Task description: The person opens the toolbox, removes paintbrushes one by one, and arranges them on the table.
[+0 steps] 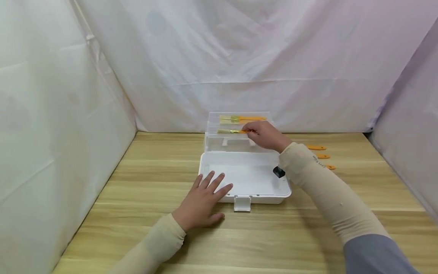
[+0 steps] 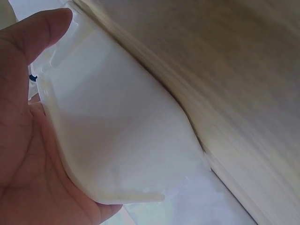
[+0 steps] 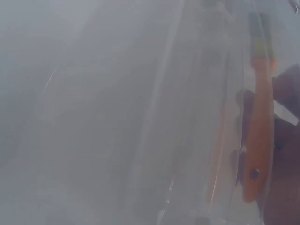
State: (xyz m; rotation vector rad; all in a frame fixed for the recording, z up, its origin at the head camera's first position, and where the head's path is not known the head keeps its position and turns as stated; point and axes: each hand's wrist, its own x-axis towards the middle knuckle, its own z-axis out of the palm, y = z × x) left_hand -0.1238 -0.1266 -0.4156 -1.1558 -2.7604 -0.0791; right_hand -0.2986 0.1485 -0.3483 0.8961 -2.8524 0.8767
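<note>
My right hand (image 1: 266, 135) pinches the orange handle of a paintbrush (image 1: 230, 131), bristles pointing left, over the clear tiered trays (image 1: 207, 131) at the back of a white storage box (image 1: 253, 180). Another orange-handled paintbrush (image 1: 253, 118) lies in the upper tray just behind. In the hazy right wrist view, a paintbrush (image 3: 259, 122) shows through clear plastic, with the fingers beyond it. My left hand (image 1: 202, 203) rests with spread fingers over the box's front left corner. Its palm lies along the white box wall (image 2: 112, 117) in the left wrist view.
Several orange brush handles (image 1: 321, 156) lie on the wooden table (image 1: 164, 167) right of the box, partly hidden by the right sleeve. A black latch-like piece (image 1: 278, 172) sits at the box's right side. A white front latch (image 1: 242, 204) hangs down. White cloth (image 1: 205, 57) surrounds the table.
</note>
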